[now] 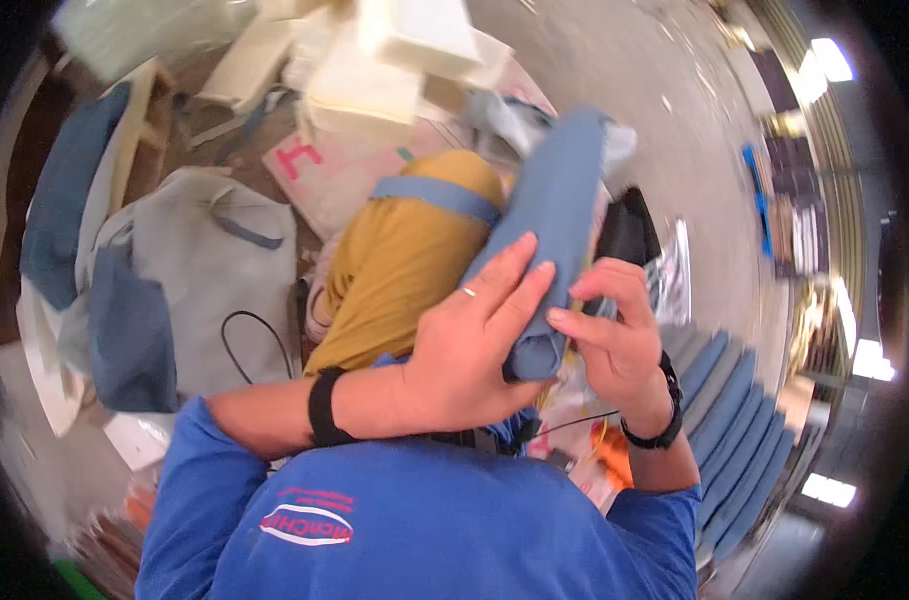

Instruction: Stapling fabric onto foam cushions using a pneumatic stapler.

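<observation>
Nearest the camera, the person's blue short-sleeved shirt (414,520) fills the lower edge, and both forearms rise from it. The left hand (469,345), with a ring on one finger and a black band at the wrist, lies flat with fingers spread against a long blue fabric-covered cushion piece (554,230), pressing its side rather than closing round it. The right hand (614,335), wearing a black wristwatch, curls its fingers around the lower end of the same piece and grips it. The blue piece stands tilted between the two hands, leaning against a mustard-yellow cloth-covered bundle (404,260) just behind. To the left lies grey fabric (209,270); beyond, pale foam blocks (394,60) are stacked. At right, blue padded strips (734,430) lie side by side.
</observation>
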### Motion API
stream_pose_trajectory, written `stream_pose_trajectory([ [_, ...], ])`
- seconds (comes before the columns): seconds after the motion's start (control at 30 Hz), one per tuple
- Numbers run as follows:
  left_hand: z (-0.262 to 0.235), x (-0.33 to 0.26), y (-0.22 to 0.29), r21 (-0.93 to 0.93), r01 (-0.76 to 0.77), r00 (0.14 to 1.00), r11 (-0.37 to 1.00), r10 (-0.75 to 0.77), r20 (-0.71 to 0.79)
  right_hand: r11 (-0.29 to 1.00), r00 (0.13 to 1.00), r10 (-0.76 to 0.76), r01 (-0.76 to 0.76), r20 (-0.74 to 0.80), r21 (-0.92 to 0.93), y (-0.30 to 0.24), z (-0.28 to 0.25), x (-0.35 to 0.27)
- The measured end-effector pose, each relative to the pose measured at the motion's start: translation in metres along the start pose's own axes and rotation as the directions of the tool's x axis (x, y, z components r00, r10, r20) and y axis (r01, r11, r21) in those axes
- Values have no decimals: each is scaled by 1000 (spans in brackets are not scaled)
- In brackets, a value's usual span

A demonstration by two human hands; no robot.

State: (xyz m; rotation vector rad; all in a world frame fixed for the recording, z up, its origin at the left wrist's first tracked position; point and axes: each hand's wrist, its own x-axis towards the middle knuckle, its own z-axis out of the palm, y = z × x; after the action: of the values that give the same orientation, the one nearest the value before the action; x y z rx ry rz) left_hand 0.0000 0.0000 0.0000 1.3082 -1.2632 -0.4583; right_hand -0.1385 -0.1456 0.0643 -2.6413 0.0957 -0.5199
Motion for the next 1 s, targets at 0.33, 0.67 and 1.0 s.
stream_pose_trajectory([
  [0.33,35,74,-25,69,-500,765,863,403,503,949,935,293,-261,-199,176,8,9,-112],
  [0.67,80,126,-36,-392,-120,420,912,405,812,662,738,675,-591,-23,461,-26,-11,-131],
  [1.0,94,125,-42,-523,37,534,852,425,731,-114,243,893,-693,379,712,-37,-38,-89],
])
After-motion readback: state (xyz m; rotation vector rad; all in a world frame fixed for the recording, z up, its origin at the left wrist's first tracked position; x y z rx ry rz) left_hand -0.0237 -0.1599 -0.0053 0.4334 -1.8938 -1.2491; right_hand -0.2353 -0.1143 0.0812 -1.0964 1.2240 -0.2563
